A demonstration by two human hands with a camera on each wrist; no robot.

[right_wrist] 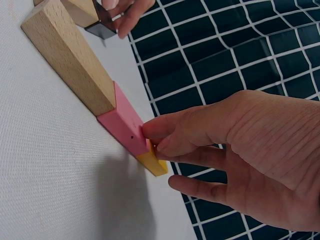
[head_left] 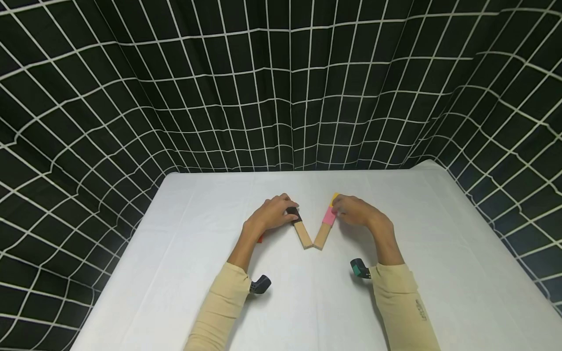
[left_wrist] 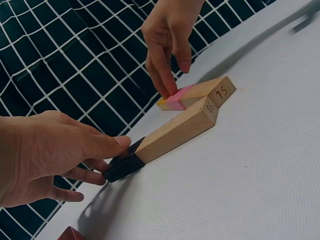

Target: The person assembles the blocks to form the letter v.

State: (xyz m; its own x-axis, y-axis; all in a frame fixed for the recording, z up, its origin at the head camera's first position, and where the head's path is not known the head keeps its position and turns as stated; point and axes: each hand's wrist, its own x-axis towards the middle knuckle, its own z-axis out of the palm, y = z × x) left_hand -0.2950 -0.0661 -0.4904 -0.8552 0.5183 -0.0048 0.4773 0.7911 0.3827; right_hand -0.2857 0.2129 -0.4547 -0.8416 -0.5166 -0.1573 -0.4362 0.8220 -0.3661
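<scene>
Toward the far edge of the white table (head_left: 439, 243), my left hand (head_left: 271, 213) pinches a black block (head_left: 294, 213), my right hand (head_left: 359, 212) touches a pink block (head_left: 329, 216); adjoining wooden blocks (head_left: 303, 235) meet in a V.

Can't make out the shape of the red piece (head_left: 260, 239): left forearm (head_left: 243, 251) leaves just a sliver in the head view, and the left wrist shot chops it at the bottom. Black-capped block (right_wrist: 80, 11) gets cropped up top in the right wrist one.
</scene>
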